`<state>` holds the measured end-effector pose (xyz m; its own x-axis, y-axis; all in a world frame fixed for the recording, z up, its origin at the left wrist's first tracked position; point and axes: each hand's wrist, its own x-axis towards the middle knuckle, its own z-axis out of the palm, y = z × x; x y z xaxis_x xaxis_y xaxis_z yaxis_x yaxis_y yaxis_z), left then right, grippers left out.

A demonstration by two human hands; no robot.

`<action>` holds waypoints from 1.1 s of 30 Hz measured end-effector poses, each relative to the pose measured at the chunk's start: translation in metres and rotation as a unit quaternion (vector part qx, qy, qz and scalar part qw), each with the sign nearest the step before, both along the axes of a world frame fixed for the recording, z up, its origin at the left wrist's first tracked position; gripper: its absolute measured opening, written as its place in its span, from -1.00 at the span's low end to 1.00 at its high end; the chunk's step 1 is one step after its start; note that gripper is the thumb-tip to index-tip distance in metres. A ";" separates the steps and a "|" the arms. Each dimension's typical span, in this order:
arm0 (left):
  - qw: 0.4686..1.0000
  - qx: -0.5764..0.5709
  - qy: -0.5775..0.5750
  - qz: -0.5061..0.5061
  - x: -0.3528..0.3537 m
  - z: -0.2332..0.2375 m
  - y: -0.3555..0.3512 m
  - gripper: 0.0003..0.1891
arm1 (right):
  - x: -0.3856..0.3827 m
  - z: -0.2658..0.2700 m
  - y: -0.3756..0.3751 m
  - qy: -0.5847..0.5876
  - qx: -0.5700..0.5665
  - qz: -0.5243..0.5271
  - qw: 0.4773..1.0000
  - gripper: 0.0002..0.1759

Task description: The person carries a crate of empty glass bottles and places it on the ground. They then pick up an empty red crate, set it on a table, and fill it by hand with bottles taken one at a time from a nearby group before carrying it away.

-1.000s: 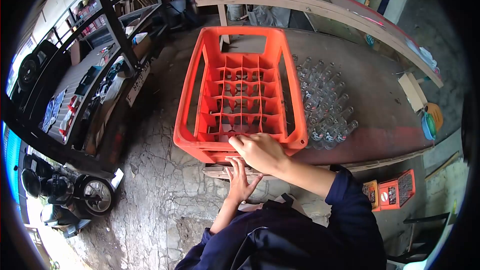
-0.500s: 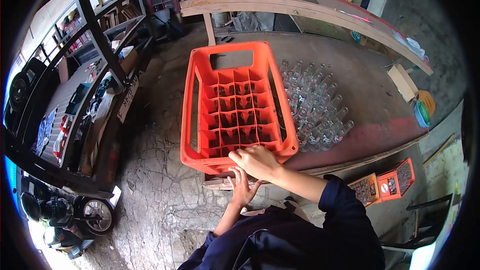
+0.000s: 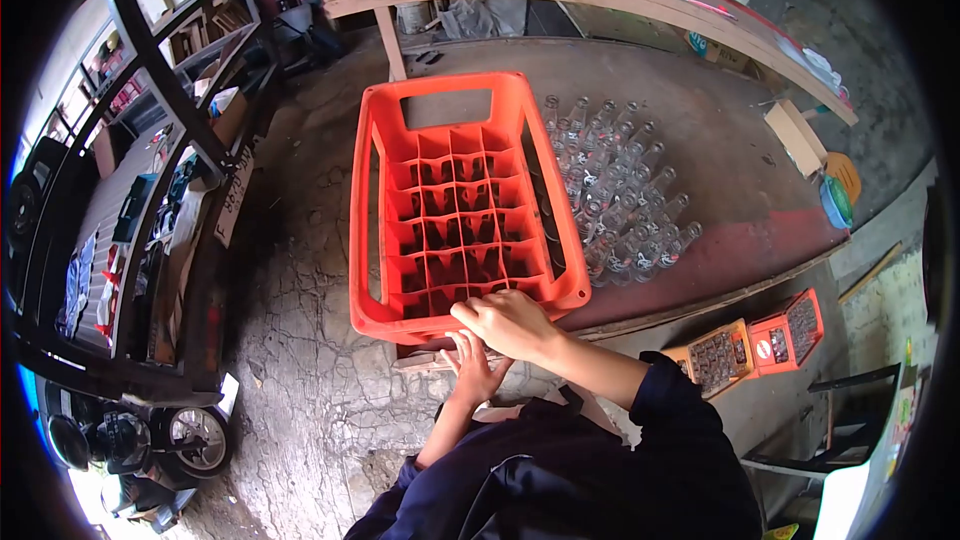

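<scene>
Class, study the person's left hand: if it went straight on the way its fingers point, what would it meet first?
The left hand would probably meet the near end of the orange bottle crate first; depth is unclear, and it may already be touching.

There are two hands [image 3: 474, 370] [image 3: 510, 325], one large crate [image 3: 435, 145] and bottles [image 3: 625, 200] too crowded to count.

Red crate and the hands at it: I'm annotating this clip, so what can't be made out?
All in the head view:
Right hand: its fingertips, hidden behind its knuckles.
Left hand: whether it touches the crate, unclear where the right hand overlaps.
Red crate: its floor, mostly hidden by dividers and shadow.
Bottles: lettering, too small to read.
</scene>
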<state>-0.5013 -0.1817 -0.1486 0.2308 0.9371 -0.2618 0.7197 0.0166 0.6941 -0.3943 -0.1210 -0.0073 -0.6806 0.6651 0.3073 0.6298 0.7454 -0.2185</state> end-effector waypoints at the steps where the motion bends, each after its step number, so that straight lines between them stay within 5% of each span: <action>1: 1.000 -0.005 0.002 -0.007 0.000 0.001 -0.001 0.03 | 0.000 -0.001 0.000 0.004 0.019 -0.002 1.000 -0.86; 9: 0.996 -0.073 0.002 -0.042 -0.011 0.009 -0.001 -0.04 | 0.000 -0.003 -0.001 0.006 -0.027 -0.017 0.999 -0.78; 12: 0.992 -0.083 0.024 -0.091 -0.035 0.017 -0.003 -0.10 | 0.020 0.031 -0.004 0.165 0.131 0.012 0.977 -0.66; 13: 0.980 -0.158 0.005 -0.125 -0.046 0.054 0.001 -0.14 | 0.038 0.046 -0.009 0.226 0.122 -0.004 0.967 -0.62; 15: 0.968 -0.159 -0.150 -0.125 -0.074 0.102 -0.003 -0.36 | 0.083 0.033 -0.011 0.336 0.160 -0.105 0.922 -0.80; 16: 0.956 -0.144 -0.239 -0.091 -0.080 0.141 -0.002 -0.46 | 0.104 0.029 -0.005 0.350 0.176 -0.185 0.901 -0.79; 17: 0.964 -0.068 -0.252 -0.048 -0.089 0.164 -0.003 -0.54 | 0.117 0.029 -0.006 0.349 0.060 -0.283 0.891 -0.73; 19: 0.922 0.158 -0.329 0.128 -0.096 0.166 0.002 -0.76 | 0.138 0.016 0.004 0.276 0.030 -0.331 0.902 -0.58; 21: 0.873 0.287 -0.316 0.238 -0.108 0.149 0.027 -0.75 | 0.146 0.000 0.012 0.205 0.049 -0.350 0.913 -0.53; 23: 0.870 0.275 -0.246 0.326 -0.108 0.133 0.049 -0.66 | 0.148 -0.012 0.019 0.149 0.043 -0.361 0.920 -0.52; 26: 0.856 0.145 -0.333 0.367 -0.115 0.110 0.062 -0.61 | 0.151 -0.023 0.028 0.160 -0.026 -0.367 0.916 -0.54; 33: 0.863 0.167 -0.385 0.280 -0.110 0.118 0.059 -0.57 | 0.154 -0.028 0.025 0.232 -0.006 -0.346 0.909 -0.68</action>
